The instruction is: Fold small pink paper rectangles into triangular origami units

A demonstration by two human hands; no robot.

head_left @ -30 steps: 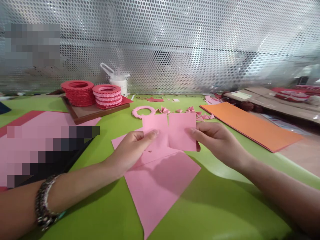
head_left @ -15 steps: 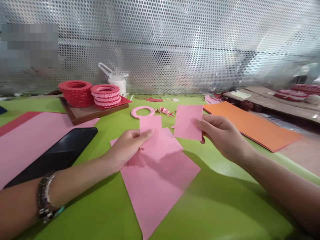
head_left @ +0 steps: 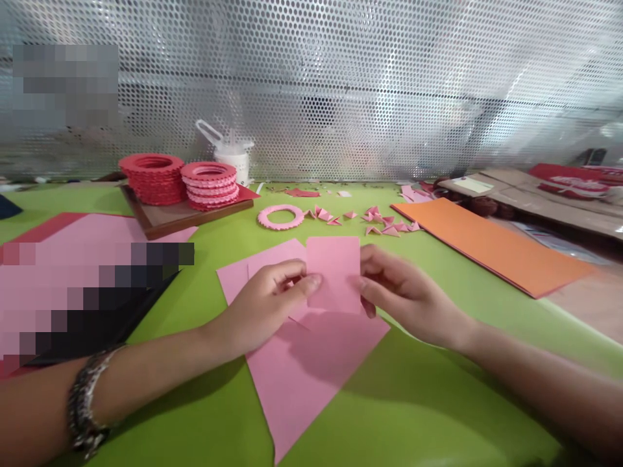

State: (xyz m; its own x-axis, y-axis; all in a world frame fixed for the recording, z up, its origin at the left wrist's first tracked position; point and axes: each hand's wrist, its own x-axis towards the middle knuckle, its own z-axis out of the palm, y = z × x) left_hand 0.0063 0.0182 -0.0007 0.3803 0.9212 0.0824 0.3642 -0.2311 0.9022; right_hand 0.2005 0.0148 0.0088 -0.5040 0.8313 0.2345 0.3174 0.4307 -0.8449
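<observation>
A small pink paper rectangle (head_left: 333, 269) is held upright between my two hands. My left hand (head_left: 280, 295) pinches its left edge, thumb in front and fingers curled behind. My right hand (head_left: 403, 288) has thumb and fingers closed about the right edge. Whether it is one sheet or two laid together I cannot tell. Below lies a larger pink sheet (head_left: 311, 383) with a corner toward me, and other pink paper partly hidden by my left hand. Beyond are a pink folded-paper ring (head_left: 280, 218) and several small folded pink triangles (head_left: 389, 224).
A brown tray (head_left: 195, 219) carries stacks of red (head_left: 153, 185) and pink-and-red rings (head_left: 210, 188). A white cup (head_left: 233, 162) stands behind. Orange sheets (head_left: 491, 243) and cardboard (head_left: 511, 188) lie right; pink sheets (head_left: 97, 237) and a dark, partly blurred object lie left. A perforated metal screen (head_left: 311, 78) closes the back.
My right hand has moved left and toward me, bringing its pink rectangle to my left hand's piece. The two pieces, apart before, now show as one rectangle. Folded triangles behind are uncovered.
</observation>
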